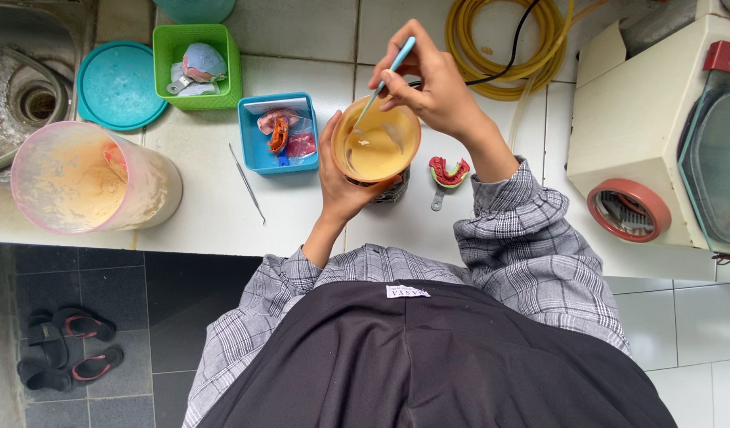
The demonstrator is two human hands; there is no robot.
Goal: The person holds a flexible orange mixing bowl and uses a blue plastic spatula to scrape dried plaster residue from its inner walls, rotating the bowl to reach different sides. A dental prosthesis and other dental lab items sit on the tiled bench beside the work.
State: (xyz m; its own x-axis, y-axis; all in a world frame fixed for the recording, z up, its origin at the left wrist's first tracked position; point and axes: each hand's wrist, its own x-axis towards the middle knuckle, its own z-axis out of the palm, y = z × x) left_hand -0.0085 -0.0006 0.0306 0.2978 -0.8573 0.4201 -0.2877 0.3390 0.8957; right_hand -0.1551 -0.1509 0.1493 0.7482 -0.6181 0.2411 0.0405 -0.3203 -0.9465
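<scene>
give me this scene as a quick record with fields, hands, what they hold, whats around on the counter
left hand: cups the orange mixing bowl from the side
right hand: grips a light blue spatula, tip in the bowl
bowl contents: pale yellow-orange paste
right of bowl: red impression tray on the white tiled counter
left of bowl: blue tub, green basket, thin metal tool, large pink jug
far left: sink
far right: cream machine
</scene>
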